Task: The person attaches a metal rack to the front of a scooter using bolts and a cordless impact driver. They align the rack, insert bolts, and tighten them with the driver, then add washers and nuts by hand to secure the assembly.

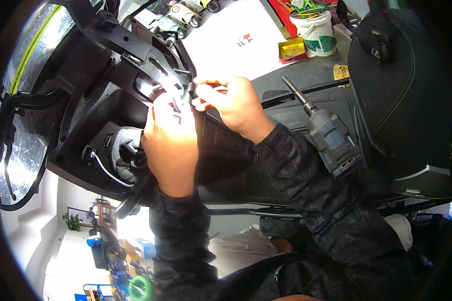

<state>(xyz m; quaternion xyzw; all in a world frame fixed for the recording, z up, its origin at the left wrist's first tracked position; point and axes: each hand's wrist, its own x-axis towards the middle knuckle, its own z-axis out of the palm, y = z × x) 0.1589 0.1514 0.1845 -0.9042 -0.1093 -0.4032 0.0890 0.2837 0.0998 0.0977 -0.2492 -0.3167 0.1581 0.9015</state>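
Observation:
Both my hands are at the inner side of a black front panel (85,128) of a vehicle, close together. My left hand (170,145) is closed, its back toward me, with the fingertips in a bright glare among pale and dark parts. What it grips is hidden. Just to its right, my right hand (238,108) pinches with thumb and fingers at a small dark piece by the panel's edge, too small to name. A grey cordless power driver (331,138) with a long socket bit lies on the black floor panel, right of my right forearm.
A black stitched seat (402,75) stands at the right. Grey gloves or cloth (125,155) and a white cable (105,170) sit in the panel's pocket. Beyond are a white bucket (316,35), a yellow-and-red tray (292,50) and toy-like vehicles (186,15). A windshield (32,140) curves at left.

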